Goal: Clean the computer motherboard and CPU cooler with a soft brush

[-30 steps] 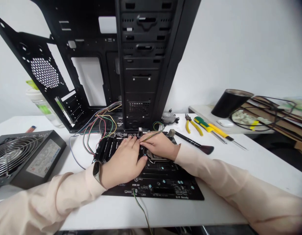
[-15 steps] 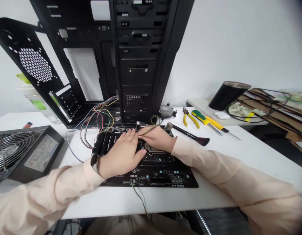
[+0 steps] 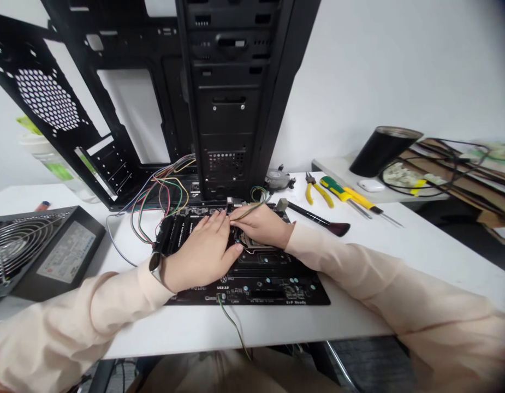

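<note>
The left hand [image 3: 203, 248] lies palm down over the board [image 3: 260, 277]; the right hand [image 3: 260, 225], at its two o'clock, pinches wires [image 3: 265, 200]. From the board, the case [image 3: 231, 125] stands at twelve, PSU [image 3: 49, 251] nine, brush [image 3: 318, 219] two.

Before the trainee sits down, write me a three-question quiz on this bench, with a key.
1. Complete: the right hand pinches thin ____.
2. True or false: the left hand grips the pliers.
3. Which tool lies nearest the right hand? A: pliers; B: brush; C: screwdriver.

Key: 1. wires. 2. False; it lies over the board. 3. B.
</note>
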The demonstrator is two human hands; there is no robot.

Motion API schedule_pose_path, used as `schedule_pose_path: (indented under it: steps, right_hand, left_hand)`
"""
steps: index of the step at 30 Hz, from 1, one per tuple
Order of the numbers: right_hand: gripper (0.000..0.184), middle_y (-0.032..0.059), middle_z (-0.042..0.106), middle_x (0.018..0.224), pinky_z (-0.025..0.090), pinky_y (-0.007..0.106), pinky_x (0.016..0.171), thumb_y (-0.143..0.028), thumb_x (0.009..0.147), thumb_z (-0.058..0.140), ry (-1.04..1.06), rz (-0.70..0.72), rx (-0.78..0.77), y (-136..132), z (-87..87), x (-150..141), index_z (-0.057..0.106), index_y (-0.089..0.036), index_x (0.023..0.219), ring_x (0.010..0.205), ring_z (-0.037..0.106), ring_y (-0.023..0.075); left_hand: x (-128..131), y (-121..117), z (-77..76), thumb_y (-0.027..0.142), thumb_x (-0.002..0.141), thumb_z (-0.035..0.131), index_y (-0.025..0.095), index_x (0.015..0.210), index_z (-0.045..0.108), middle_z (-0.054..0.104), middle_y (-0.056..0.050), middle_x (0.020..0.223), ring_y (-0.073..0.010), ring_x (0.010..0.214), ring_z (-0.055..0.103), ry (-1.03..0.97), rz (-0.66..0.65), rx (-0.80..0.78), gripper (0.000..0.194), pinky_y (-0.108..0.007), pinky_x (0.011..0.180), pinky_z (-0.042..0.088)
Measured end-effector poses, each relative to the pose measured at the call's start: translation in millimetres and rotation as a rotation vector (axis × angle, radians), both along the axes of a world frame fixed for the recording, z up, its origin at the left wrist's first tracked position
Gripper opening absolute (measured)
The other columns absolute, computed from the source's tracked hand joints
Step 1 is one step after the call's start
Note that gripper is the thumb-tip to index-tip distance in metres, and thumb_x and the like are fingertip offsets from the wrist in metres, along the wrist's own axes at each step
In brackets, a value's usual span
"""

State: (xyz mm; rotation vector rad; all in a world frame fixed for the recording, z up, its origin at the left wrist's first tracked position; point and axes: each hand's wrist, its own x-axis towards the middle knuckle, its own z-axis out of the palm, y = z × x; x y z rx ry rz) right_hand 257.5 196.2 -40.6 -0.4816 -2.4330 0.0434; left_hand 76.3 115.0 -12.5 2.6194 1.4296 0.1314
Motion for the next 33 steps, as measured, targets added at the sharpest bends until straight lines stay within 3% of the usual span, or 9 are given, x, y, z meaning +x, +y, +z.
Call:
schedule_pose_path:
  steps: [4, 9, 12, 17, 20, 23, 26, 29, 33]
  right_hand:
    - [0.03, 0.0064, 0.077, 0.086, 0.059, 0.03, 0.081, -0.016, 0.093, 0.048, 0.166, -0.035, -0.052, -3, 3.4, -2, 0.072, -0.017, 0.076, 0.084, 0.072, 0.0167]
    - [0.021, 0.0083, 0.076, 0.084, 0.057, 0.034, 0.082, -0.018, 0.089, 0.052, 0.151, -0.106, -0.13, -4, 5.2, -5, 0.071, -0.016, 0.079, 0.082, 0.072, 0.0191]
    - [0.02, 0.0072, 0.074, 0.079, 0.057, 0.032, 0.075, -0.02, 0.088, 0.053, 0.191, -0.128, -0.172, -7, 9.7, -5, 0.067, -0.016, 0.076, 0.074, 0.07, 0.0178]
    - [0.008, 0.0024, 0.067, 0.079, 0.057, 0.027, 0.067, -0.025, 0.085, 0.056, 0.425, -0.117, -0.575, -15, 34.7, 4, 0.058, -0.018, 0.083, 0.071, 0.07, 0.0148]
    - [0.007, -0.0007, 0.063, 0.071, 0.054, 0.026, 0.066, -0.023, 0.086, 0.052, 0.383, -0.149, -0.655, -21, 50.3, 15, 0.057, -0.018, 0.088, 0.067, 0.066, 0.0138]
    - [0.019, 0.0004, 0.064, 0.07, 0.051, 0.028, 0.066, -0.023, 0.09, 0.044, 0.24, -0.223, -0.539, -26, 55.9, 24, 0.061, -0.017, 0.095, 0.067, 0.063, 0.0149]
    - [0.025, 0.0058, 0.069, 0.087, 0.05, 0.03, 0.076, -0.021, 0.093, 0.042, 0.083, -0.207, -0.327, -32, 53.9, 25, 0.066, -0.018, 0.098, 0.082, 0.064, 0.0174]
    - [0.022, 0.0053, 0.068, 0.086, 0.047, 0.027, 0.074, -0.02, 0.094, 0.045, -0.038, -0.113, -0.235, -40, 52.4, 22, 0.067, -0.018, 0.095, 0.08, 0.062, 0.0154]
    - [0.019, -0.0003, 0.06, 0.068, 0.041, 0.023, 0.065, -0.019, 0.092, 0.052, -0.061, -0.113, -0.196, -50, 55.7, 17, 0.058, -0.018, 0.074, 0.065, 0.053, 0.0119]
  left_hand:
    - [-1, 0, 1.3, 0.04, 0.097, 0.03, -0.004, 0.15, 0.021, 0.017, -0.025, 0.159, -0.0319, 0.149, 0.014, -0.025, -0.031, 0.007, 0.069, -0.052, 0.12, 0.017]
    - [-1, -1, 1.1, 0.04, 0.097, 0.031, -0.005, 0.148, 0.024, 0.021, -0.026, 0.157, -0.0334, 0.148, 0.019, -0.049, -0.02, 0.009, 0.068, -0.053, 0.12, 0.019]
    - [-1, -1, 2.2, 0.039, 0.096, 0.033, -0.003, 0.149, 0.022, 0.024, -0.025, 0.157, -0.034, 0.147, 0.022, -0.073, -0.008, 0.02, 0.068, -0.053, 0.119, 0.022]
    - [-3, -4, 4.5, 0.036, 0.095, 0.034, -0.003, 0.15, 0.015, 0.023, -0.026, 0.157, -0.0365, 0.147, 0.021, -0.136, 0.029, 0.063, 0.07, -0.059, 0.118, 0.02]
    - [-5, -6, 3.0, 0.033, 0.094, 0.034, 0.0, 0.15, 0.017, 0.027, -0.024, 0.156, -0.0363, 0.145, 0.025, -0.24, 0.046, 0.139, 0.067, -0.06, 0.118, 0.021]
    - [-7, -7, 1.4, 0.029, 0.094, 0.035, 0.002, 0.149, 0.022, 0.035, -0.023, 0.152, -0.0349, 0.142, 0.033, -0.345, 0.035, 0.222, 0.063, -0.058, 0.117, 0.025]
    - [-7, -7, 4.2, 0.029, 0.093, 0.04, 0.005, 0.143, 0.034, 0.045, -0.022, 0.145, -0.031, 0.135, 0.043, -0.494, 0.007, 0.184, 0.056, -0.052, 0.113, 0.035]
    - [-4, -8, 11.4, 0.031, 0.087, 0.05, 0.012, 0.124, 0.054, 0.061, -0.015, 0.124, -0.0267, 0.116, 0.058, -0.66, 0.037, 0.017, 0.042, -0.046, 0.103, 0.045]
    - [2, -8, 18.9, 0.035, 0.083, 0.055, 0.014, 0.102, 0.061, 0.066, -0.007, 0.094, -0.0186, 0.086, 0.062, -0.882, 0.077, -0.345, 0.028, -0.033, 0.08, 0.051]
